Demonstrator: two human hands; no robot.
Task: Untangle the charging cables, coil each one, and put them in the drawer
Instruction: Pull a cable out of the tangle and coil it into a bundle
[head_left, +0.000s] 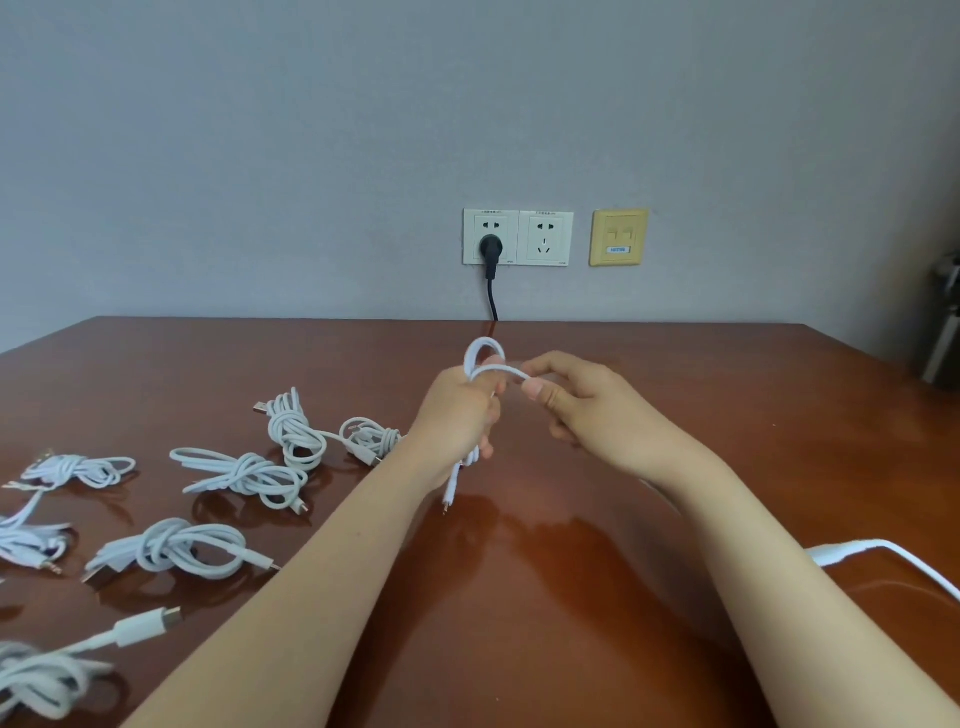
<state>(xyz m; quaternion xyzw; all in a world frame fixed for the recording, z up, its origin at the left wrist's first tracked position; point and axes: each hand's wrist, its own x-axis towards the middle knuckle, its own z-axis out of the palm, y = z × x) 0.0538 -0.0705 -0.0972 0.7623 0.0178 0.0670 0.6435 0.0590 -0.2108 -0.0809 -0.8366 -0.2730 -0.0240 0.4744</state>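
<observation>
A thin white charging cable (491, 364) is up off the table, gripped in the left hand (457, 415). Its loop pokes out above the fist, pinched by the right hand (576, 400), and one plug end dangles below. Several knotted white cable bundles (244, 475) lie scattered towards the table's left edge and near-left corner.

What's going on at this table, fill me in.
A person is coiling a thin white charging cable above the glossy brown wooden table. The left hand grips the gathered bundle, a loop poking out on top and a plug end dangling below. The right hand pinches a strand drawn across that bundle. Several already tied white cable bundles lie on the table to the left. No drawer is in view.
</observation>
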